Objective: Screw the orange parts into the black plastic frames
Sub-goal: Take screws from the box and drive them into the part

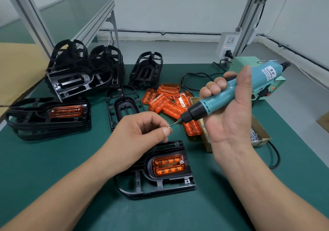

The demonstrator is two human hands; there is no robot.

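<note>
1. The black frame point(156, 186), orange part point(169, 165) seated in it, lies just under the left hand point(140, 132), partly hidden;
2. left hand pinches a tiny, indistinct screw point(169, 127); right hand point(229, 113) grips the screwdriver point(222, 99), bit meeting it;
3. screw box point(207, 146) half behind right palm; green mat point(53, 168).

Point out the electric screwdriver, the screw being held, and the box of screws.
electric screwdriver point(229, 95): head view, on its teal body.
screw point(169, 127): head view, on its silver head.
box of screws point(259, 126): head view, on its right cardboard wall.
</note>
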